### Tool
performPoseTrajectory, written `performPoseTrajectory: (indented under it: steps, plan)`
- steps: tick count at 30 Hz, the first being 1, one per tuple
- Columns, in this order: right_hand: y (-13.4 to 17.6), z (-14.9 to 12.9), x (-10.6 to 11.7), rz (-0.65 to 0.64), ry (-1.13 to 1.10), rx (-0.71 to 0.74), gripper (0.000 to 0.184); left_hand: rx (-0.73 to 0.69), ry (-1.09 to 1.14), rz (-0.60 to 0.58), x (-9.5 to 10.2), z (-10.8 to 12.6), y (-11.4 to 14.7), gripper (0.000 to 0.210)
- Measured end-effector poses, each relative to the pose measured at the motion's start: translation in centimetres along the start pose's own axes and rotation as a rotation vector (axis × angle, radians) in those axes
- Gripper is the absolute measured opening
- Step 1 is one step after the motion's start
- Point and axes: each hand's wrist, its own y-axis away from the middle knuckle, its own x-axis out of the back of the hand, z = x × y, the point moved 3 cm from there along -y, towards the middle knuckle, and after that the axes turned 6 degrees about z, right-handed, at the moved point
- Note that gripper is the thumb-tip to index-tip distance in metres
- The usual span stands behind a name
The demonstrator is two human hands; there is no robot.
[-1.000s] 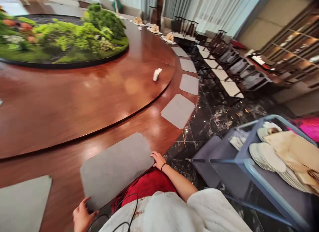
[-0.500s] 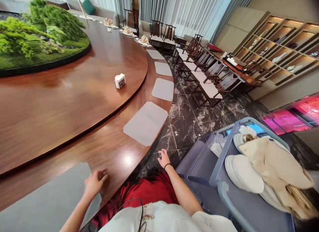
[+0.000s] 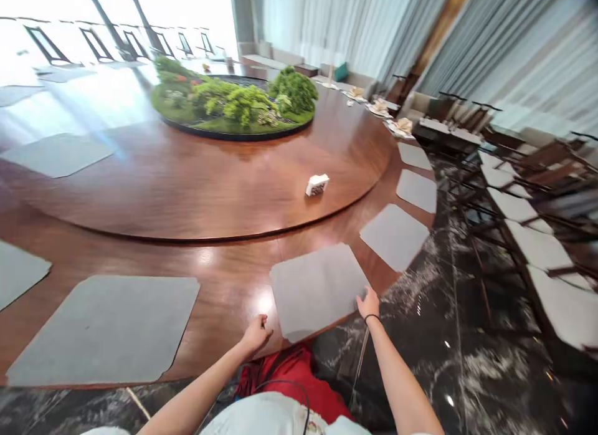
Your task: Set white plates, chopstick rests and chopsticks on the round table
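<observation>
A grey placemat (image 3: pixel 320 288) lies on the round wooden table (image 3: pixel 233 298) in front of me, slightly turned. At its right edge is my right hand (image 3: pixel 368 303), with a dark band at the wrist. Its fingers are apart and bent over the mat's edge, seeming to touch it. My left hand (image 3: pixel 256 334) hovers by the mat's lower left side, apart from it, fingers loosely curled with a gap at the thumb. I see nothing in it. Another grey placemat (image 3: pixel 112 329) lies to the left.
More placemats (image 3: pixel 395 235) follow the table's curve. The raised turntable (image 3: pixel 187 192) carries a small white block with a dark pattern (image 3: pixel 317 185) and a miniature green garden (image 3: pixel 238 108). Folded napkins on plates (image 3: pixel 379 106) stand farther round. Chairs (image 3: pixel 537 235) line the marble floor at right.
My view has swung left, and the trolley with plates is out of sight. My right hand has come from beside the table to the placemat's edge; my left has left the other mat.
</observation>
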Motion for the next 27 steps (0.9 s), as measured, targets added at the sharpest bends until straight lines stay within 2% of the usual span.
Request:
performPoseTrajectory:
  steps: [2,5,8,10,13,17,21,24,27]
  plan:
    - [-3.7,1.6,0.0,-0.045,0.047,-0.011,0.058,0.035,0.044,0.018,-1.6,1.5,0.0,0.066]
    - [-8.0,4.0,-1.2,-0.172,0.038,0.073,0.056,0.086,0.079,0.072,-3.6,3.3,-0.2,0.086]
    - [-10.0,5.4,-3.8,-0.323,-0.085,0.19,0.056,0.154,0.063,0.146,-3.9,3.6,-0.9,0.106]
    - [-9.6,5.3,-5.2,-0.406,-0.161,0.238,0.059,0.192,0.032,0.201,-3.3,2.9,-0.8,0.114]
    - [-7.4,4.2,-5.9,-0.496,-0.189,0.294,0.062,0.194,-0.021,0.28,-2.1,1.2,0.3,0.115]
    - [-4.4,2.0,-5.3,-0.581,-0.158,0.411,0.069,0.136,-0.084,0.34,-1.2,-1.0,2.6,0.113]
    - [-2.2,0.4,-4.4,-0.665,-0.087,0.54,0.083,0.101,-0.153,0.394,-1.3,-2.6,4.4,0.117]
    - [-0.8,-0.2,-3.8,-0.669,0.008,0.637,0.097,0.04,-0.199,0.409,-1.5,-3.4,5.3,0.117]
    - [0.0,-0.2,-3.5,-0.655,0.071,0.702,0.1,-0.027,-0.238,0.413,-1.3,-4.2,5.7,0.113]
